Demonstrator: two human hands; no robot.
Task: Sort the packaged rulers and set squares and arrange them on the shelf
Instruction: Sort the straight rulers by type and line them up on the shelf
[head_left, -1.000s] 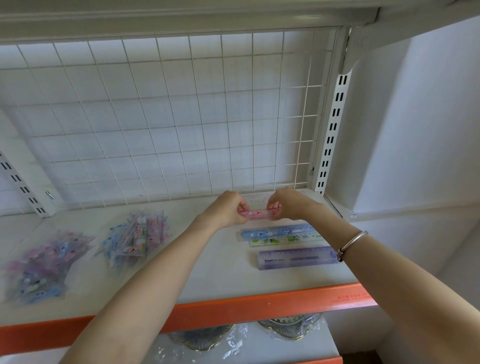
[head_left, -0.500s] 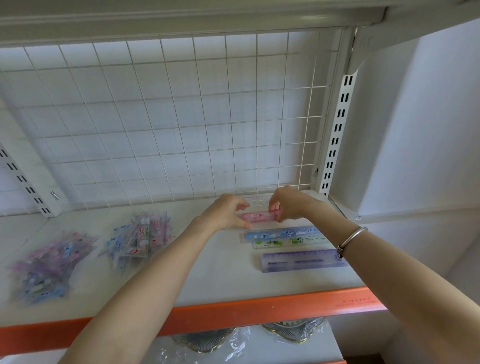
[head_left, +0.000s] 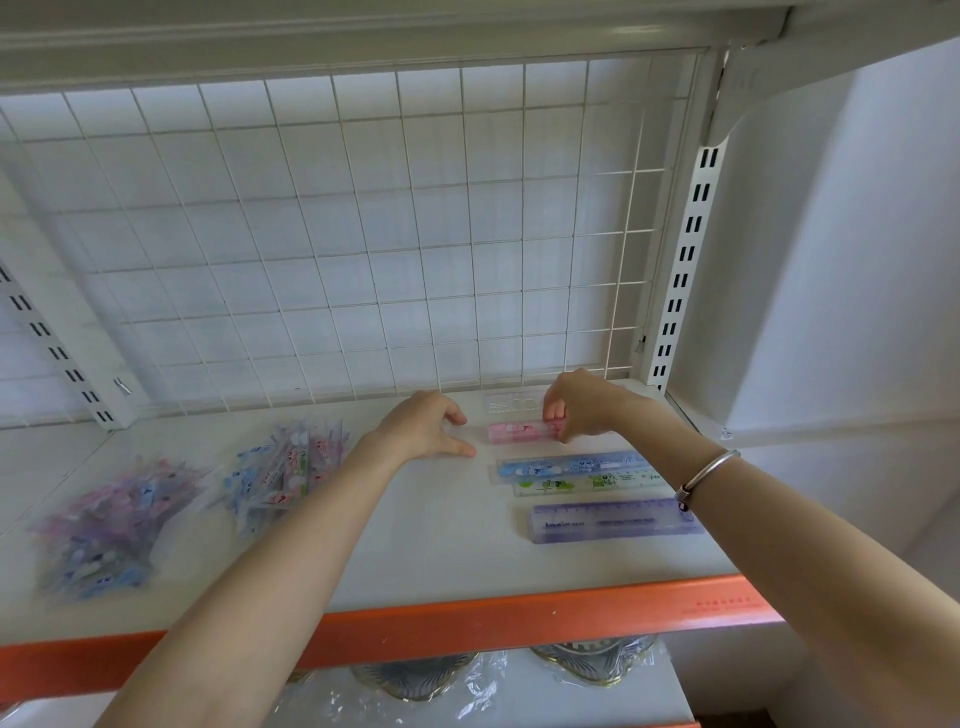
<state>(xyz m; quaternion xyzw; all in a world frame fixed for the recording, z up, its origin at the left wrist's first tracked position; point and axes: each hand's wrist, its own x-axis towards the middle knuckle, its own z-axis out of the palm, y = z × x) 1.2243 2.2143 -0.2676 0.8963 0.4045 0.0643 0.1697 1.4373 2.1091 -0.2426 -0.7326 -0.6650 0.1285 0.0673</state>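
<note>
Far back on the white shelf (head_left: 426, 545), the right hand (head_left: 579, 410) pinches one end of the pink plastic-sleeved ruler (head_left: 519, 431), likely light and slick; the left hand (head_left: 426, 431) lies spread.

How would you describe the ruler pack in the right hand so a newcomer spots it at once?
On the white shelf with the orange front edge, look right, near the slotted upright. Ruler packs lie side by side; the pink ruler pack, pinched by the right hand, is the only pink one, just behind the blue ruler pack.
</note>
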